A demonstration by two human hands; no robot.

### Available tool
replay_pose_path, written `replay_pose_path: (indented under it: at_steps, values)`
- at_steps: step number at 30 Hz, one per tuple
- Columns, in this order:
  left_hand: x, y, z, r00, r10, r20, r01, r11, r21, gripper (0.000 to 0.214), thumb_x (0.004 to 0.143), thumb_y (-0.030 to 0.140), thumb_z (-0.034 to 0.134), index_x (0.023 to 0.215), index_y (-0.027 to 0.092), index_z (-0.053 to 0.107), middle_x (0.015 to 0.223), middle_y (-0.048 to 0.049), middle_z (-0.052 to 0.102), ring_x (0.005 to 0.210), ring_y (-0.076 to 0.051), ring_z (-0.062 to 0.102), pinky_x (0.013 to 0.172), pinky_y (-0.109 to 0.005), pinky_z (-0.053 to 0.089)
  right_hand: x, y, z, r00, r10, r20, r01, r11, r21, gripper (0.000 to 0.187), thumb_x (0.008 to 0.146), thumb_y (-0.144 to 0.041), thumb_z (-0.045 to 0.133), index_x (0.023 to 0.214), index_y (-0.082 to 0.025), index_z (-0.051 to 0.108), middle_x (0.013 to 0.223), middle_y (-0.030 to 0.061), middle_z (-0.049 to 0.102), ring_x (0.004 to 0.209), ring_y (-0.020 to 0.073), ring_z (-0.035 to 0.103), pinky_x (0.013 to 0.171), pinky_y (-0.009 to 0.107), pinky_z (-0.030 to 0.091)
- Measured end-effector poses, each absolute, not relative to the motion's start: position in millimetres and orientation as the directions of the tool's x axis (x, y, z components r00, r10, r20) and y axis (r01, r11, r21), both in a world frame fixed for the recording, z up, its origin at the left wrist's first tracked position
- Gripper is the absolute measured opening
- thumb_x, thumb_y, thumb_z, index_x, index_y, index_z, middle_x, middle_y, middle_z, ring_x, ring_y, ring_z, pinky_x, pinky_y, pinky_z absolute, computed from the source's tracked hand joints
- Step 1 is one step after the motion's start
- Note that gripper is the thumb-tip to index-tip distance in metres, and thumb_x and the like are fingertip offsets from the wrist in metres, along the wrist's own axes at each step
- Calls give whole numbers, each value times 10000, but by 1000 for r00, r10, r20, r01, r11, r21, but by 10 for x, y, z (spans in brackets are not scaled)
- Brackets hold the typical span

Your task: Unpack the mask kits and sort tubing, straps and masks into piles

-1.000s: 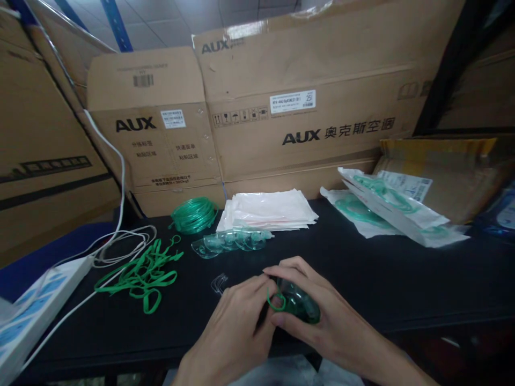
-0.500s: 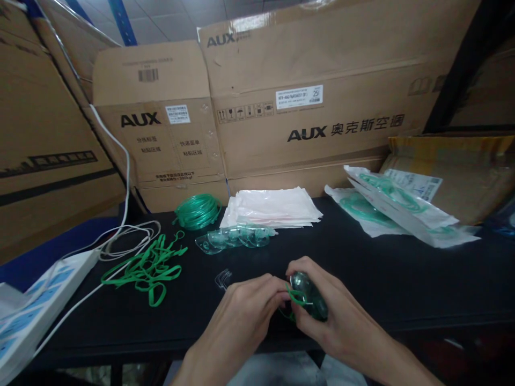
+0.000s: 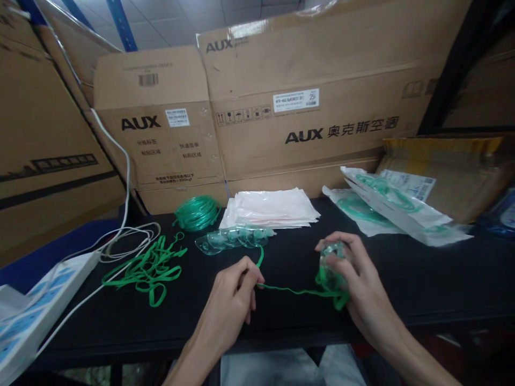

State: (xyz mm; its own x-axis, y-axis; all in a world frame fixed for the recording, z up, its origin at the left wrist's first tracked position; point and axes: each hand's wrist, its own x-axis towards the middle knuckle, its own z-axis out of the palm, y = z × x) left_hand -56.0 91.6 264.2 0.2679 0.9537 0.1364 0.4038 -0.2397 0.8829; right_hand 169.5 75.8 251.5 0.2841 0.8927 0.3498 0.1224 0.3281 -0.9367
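Observation:
My left hand (image 3: 237, 289) is closed in a pinch on the end of a green elastic strap (image 3: 295, 291). The strap runs right, nearly straight, to a clear green mask (image 3: 332, 251) held in my right hand (image 3: 358, 279). My right fingers wrap round the mask, hiding part of it, and some strap bunches beneath them. Beyond my left hand lies a row of nested clear masks (image 3: 235, 239). A loose pile of green straps (image 3: 155, 268) is spread on the table to the left.
On the black table (image 3: 289, 332) stand a coil of green tubing (image 3: 197, 213), stacked white pouches (image 3: 273, 208) and packed tubing sets (image 3: 386, 206). A white power strip (image 3: 52, 300) with cables is at left. Cardboard boxes (image 3: 257, 155) wall off the back.
My hands have moved apart, the right one going right and up with the mask. The strap is now drawn out between them. Small clear pieces beside my left hand are no longer visible.

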Motion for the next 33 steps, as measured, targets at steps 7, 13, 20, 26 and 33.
replay_pose_path:
  at_steps: [7, 13, 20, 26, 33]
  values:
    - [-496, 860, 2634, 348, 907, 238, 324, -354, 877, 340, 986, 498, 555, 955, 196, 708, 777, 5, 626, 468, -79, 555, 401, -171, 441, 1576, 647, 2502, -32, 910, 414, 424, 388, -818, 260, 1007, -374, 454, 1248, -279, 453, 1090, 55, 615, 1003, 212, 644, 864, 332, 523]
    - [-446, 844, 2678, 415, 852, 320, 495, -507, 706, 270, 904, 409, 723, 756, 184, 710, 613, 45, 554, 526, -88, 473, 501, -208, 361, 1497, 663, 2443, -183, 740, 647, 548, 624, -558, 392, 891, -100, 507, 1241, -266, 445, 1135, 65, 541, 1018, 190, 618, 876, 298, 525]
    - [-449, 832, 2658, 548, 783, 294, 526, -596, 607, 197, 946, 303, 681, 797, 180, 718, 673, 41, 552, 613, -101, 499, 584, -236, 337, 1523, 647, 2474, -176, 685, 707, 591, 648, -481, 283, 905, -100, 526, 1142, -252, 498, 1092, 70, 509, 967, 193, 612, 825, 301, 540]
    - [-459, 828, 2659, 575, 749, 331, 454, -628, 632, 104, 963, 210, 633, 912, 186, 721, 751, 44, 586, 647, -89, 490, 619, -217, 350, 1526, 622, 2500, -215, 666, 715, 623, 657, -425, 308, 903, -98, 541, 1173, -245, 532, 1090, 83, 502, 932, 191, 630, 759, 290, 566]
    - [-448, 812, 2691, 590, 744, 315, 428, -619, 659, 111, 954, 206, 630, 855, 172, 669, 714, 61, 532, 609, -74, 427, 588, -219, 313, 1534, 620, 2503, -235, 648, 725, 614, 677, -406, 190, 913, -89, 549, 1025, -241, 522, 1016, 48, 485, 886, 162, 618, 714, 240, 546]
